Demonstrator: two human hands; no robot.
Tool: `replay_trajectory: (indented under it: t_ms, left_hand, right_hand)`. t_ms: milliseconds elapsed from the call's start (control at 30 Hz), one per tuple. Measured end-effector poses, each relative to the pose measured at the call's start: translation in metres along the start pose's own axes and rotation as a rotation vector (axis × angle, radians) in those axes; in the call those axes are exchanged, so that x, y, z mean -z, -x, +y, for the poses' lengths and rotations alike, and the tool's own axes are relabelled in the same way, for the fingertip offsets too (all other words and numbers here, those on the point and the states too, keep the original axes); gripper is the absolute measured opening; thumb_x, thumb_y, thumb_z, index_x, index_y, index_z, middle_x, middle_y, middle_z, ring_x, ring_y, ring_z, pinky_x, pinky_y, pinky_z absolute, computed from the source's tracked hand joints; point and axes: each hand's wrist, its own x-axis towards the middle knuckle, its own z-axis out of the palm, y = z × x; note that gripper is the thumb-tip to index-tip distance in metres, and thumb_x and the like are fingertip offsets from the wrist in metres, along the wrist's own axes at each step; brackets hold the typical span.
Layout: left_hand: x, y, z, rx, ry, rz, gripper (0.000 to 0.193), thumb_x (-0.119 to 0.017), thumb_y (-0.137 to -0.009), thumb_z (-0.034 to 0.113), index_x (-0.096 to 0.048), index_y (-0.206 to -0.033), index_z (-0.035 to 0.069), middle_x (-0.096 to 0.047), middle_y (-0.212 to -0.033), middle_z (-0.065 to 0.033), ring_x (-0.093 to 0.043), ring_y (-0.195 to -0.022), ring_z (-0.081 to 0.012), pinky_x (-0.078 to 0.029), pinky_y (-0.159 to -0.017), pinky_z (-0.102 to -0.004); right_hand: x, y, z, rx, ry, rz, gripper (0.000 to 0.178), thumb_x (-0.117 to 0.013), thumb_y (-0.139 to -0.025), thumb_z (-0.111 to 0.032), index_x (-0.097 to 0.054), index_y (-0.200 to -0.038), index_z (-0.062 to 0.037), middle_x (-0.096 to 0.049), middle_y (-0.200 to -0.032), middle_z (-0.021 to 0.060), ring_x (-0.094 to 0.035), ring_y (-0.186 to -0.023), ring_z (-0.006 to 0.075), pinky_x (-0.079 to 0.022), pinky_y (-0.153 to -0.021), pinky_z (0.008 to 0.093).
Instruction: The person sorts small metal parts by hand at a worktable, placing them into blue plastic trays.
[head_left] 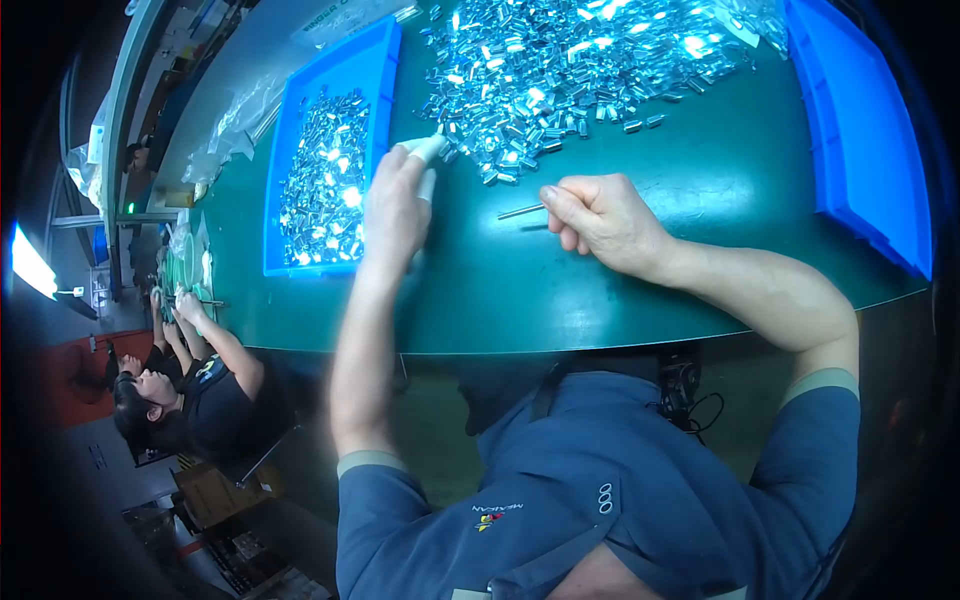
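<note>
My right hand [606, 220] is closed round a thin metal rod [520, 212], which points left out of the fist above the green tabletop. My left hand [397, 200], slightly blurred, reaches to the near left edge of a large pile of small shiny metal pieces [520, 100]. Pale coverings sit on its forefinger and thumb, which are apart; the forefinger's tip is at the pieces. Whether it touches one, I cannot tell. Just left of that hand lies a blue tray [385, 85] holding many similar metal pieces [325, 180].
Another blue tray [865, 130] stands at the right edge of the green table [620, 310]. Clear plastic bags [235, 125] lie beyond the left tray. At the far left, a person in black [215, 400] works with their hands at the table.
</note>
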Motion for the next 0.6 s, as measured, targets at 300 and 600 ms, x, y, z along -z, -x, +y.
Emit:
replay_trajectory:
  t_ms: [300,600]
  left_hand:
    - [-0.011,0.022,0.024,0.060,0.229,-0.009,0.030,-0.078,-0.085,0.003,-0.073,-0.115,0.005,-0.067,-0.098,-0.0118,-0.065,-0.093,-0.0332,-0.053,-0.083,-0.0427]
    - [0.000,0.027,0.022,-0.032,0.139,-0.055,0.025,-0.079,-0.088,0.002,-0.076,-0.112,0.002,-0.066,-0.092,-0.0097,-0.066,-0.080,-0.0229,-0.053,-0.069,-0.0351]
  right_hand:
    - [0.002,-0.003,-0.001,-0.033,-0.030,-0.036,0.043,-0.056,-0.111,-0.033,-0.068,-0.083,-0.0035,-0.064,-0.066,0.0007,-0.057,-0.057,0.0058,-0.046,-0.052,0.0235]
    - [-0.001,-0.003,0.006,0.041,0.007,0.011,0.036,-0.060,-0.109,-0.030,-0.069,-0.089,-0.0022,-0.066,-0.071,0.0012,-0.059,-0.062,0.0069,-0.047,-0.056,0.0251]
